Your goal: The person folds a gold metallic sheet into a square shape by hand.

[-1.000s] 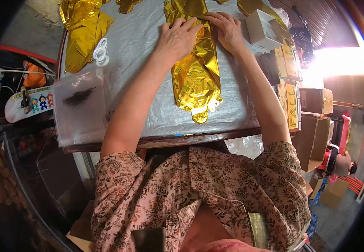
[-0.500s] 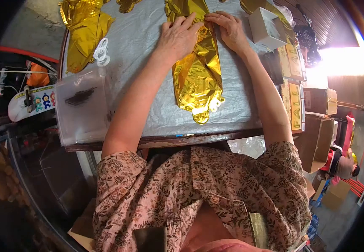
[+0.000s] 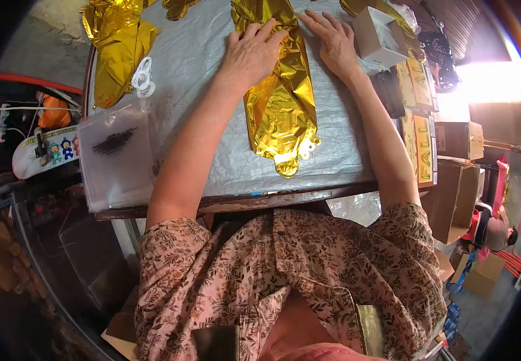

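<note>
I'm pressing my left hand point(image 3: 249, 53), spread flat, on a foil balloon point(image 3: 281, 111), with my right hand point(image 3: 332, 42) lying open beside it. The balloon is probably light and slippery, best pinched at its edges.

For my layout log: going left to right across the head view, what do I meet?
Skateboard → clear plastic bags → left hand, flat on the gold foil balloon → right hand → white box → yellow cards → cardboard box.
</note>
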Tool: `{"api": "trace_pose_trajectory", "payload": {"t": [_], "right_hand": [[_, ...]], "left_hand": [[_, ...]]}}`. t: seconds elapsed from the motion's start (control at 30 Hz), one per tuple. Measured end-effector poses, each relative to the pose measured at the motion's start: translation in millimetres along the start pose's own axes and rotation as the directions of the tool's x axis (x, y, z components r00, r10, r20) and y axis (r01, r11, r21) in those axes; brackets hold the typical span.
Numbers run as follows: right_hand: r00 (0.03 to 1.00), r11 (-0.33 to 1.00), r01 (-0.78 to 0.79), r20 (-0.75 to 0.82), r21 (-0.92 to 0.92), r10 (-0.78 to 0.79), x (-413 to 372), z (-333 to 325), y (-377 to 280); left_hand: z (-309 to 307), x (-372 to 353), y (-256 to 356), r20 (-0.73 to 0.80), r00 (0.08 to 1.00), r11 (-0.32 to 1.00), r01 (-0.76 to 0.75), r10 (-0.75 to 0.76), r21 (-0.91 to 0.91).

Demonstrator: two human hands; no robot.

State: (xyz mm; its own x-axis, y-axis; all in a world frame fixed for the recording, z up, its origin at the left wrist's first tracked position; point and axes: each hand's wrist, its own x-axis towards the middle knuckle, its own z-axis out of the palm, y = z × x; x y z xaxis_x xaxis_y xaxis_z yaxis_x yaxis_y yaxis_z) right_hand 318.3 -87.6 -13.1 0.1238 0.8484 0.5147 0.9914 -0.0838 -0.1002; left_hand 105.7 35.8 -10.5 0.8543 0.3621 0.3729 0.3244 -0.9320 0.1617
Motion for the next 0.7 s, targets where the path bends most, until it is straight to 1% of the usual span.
{"api": "trace_pose_trajectory", "payload": {"t": [0.13, 0.2, 0.3, 0.43, 0.5, 0.63, 0.7], "right_hand": [[0.999, 0.998, 0.027, 0.034, -0.048, -0.025, 2, 1, -2], [0.996, 0.992, 0.048, 0.087, -0.118, -0.037, 2, 2, 0], [0.996, 0.995, 0.030, 0.084, -0.092, -0.022, 0, 9, 5], [0.997, 0.998, 0.017, 0.070, -0.059, -0.012, -1, 10, 5], [0.997, 1.000, 0.002, 0.075, -0.025, 0.000, 0, 8, 4], [0.997, 1.000, 0.002, 0.072, 0.008, -0.002, 0, 9, 5], [0.998, 1.000, 0.007, 0.055, 0.006, -0.007, 0, 10, 6]], "left_hand": [[1, -1, 0, -0.008, 1.000, 1.000, 0.001, -0.001, -0.001], [2, -1, 0, -0.018, 1.000, 1.000, -0.002, 0.002, -0.005], [6, -2, 0, -0.048, 0.999, 1.000, -0.003, 0.003, -0.008], [3, -2, 0, -0.050, 0.999, 0.999, -0.009, 0.007, -0.036], [1, -1, 1, -0.049, 0.999, 1.000, -0.023, 0.024, 0.020], [-4, -1, 5, -0.048, 0.999, 0.998, -0.016, 0.019, 0.063], [-6, -1, 7, -0.040, 0.999, 0.990, -0.020, 0.026, 0.141]]}}
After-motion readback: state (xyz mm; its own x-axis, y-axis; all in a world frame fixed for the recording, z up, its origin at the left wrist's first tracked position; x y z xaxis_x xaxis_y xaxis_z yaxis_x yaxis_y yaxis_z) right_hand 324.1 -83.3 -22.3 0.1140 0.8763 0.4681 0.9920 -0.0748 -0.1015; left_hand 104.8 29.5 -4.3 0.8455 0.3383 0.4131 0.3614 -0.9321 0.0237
